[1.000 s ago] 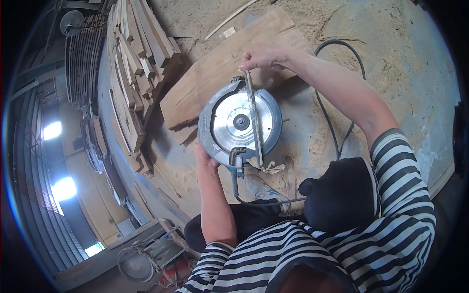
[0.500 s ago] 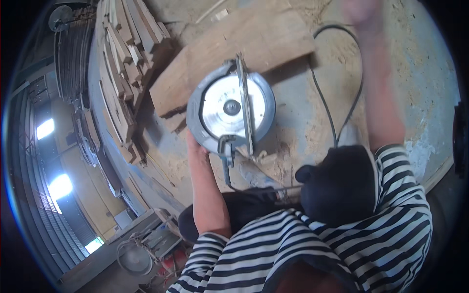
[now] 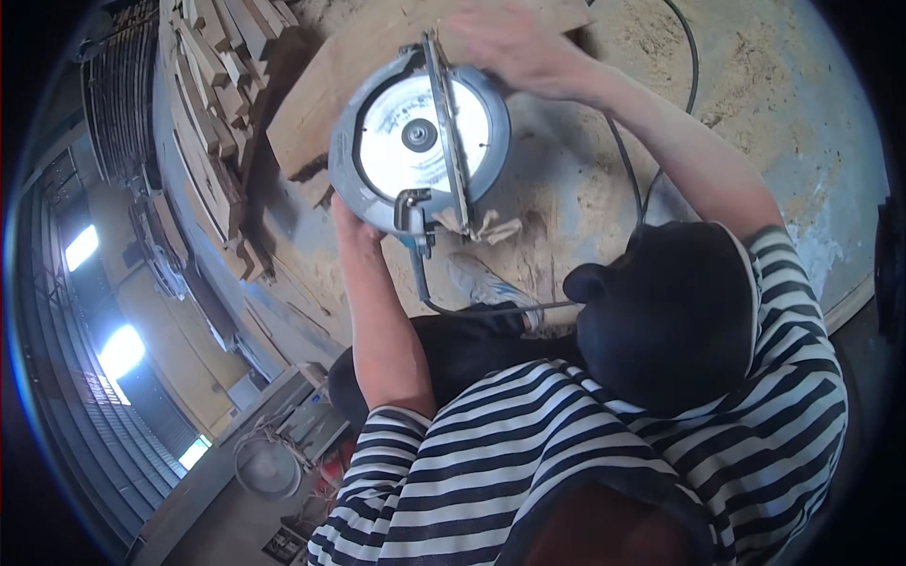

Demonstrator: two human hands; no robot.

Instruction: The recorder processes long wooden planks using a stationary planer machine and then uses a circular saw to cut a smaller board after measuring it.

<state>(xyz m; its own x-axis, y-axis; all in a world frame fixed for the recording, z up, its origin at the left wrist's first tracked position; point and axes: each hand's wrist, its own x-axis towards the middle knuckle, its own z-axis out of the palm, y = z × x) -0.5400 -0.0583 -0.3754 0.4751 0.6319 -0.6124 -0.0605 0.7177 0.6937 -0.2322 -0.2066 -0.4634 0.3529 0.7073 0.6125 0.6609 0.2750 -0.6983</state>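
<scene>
A circular saw is turned with its shiny round blade toward me, inside a grey guard, with a narrow metal base plate seen edge-on across it. My left hand is closed on the saw from its near left side; its fingers are hidden behind the tool. Slightly blurred, my right hand reaches over the thick wooden plank just beyond the saw, fingers stretched out and nothing seen in them. Whether it touches the plank I cannot tell. A black cord runs from the saw toward my right knee.
Cut wood strips are piled at the left. Sawdust covers the work surface at the right, where another stretch of cord loops. My shoe is close below the saw. A round pan-like object is at the lower left.
My right hand has swung left from the far right to above the plank beside the saw. My left hand stays on the saw. The whole view has shifted, so things appear higher.
</scene>
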